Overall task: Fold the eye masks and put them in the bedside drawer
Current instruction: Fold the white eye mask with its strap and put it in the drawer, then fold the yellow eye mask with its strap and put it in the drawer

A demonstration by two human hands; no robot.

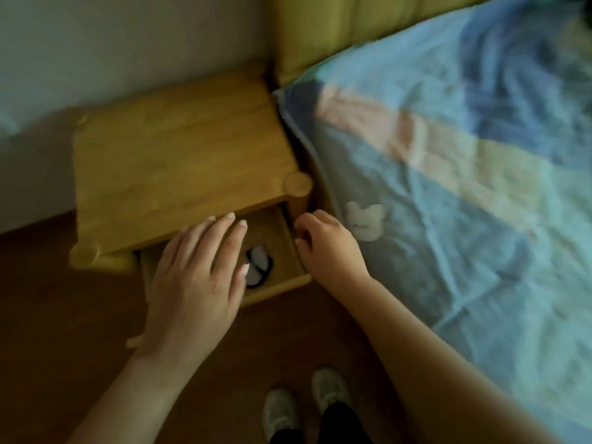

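Observation:
The wooden bedside drawer (282,285) is pulled out under the nightstand. Inside it lies a folded eye mask (258,267), white with a black strap, partly hidden by my left hand. My left hand (195,280) hovers flat over the drawer, fingers spread, holding nothing. My right hand (326,248) is at the drawer's right side near the nightstand's corner post, fingers loosely curled and empty. A white bear-shaped eye mask (365,219) lies on the bed edge just right of my right hand. The picture is blurred.
The wooden nightstand (173,155) stands against the wall, beside the bed with a blue patchwork cover (464,174) and a yellow-green headboard (336,27). Below is dark wooden floor (64,299), with my two light shoes (304,405) near the bottom edge.

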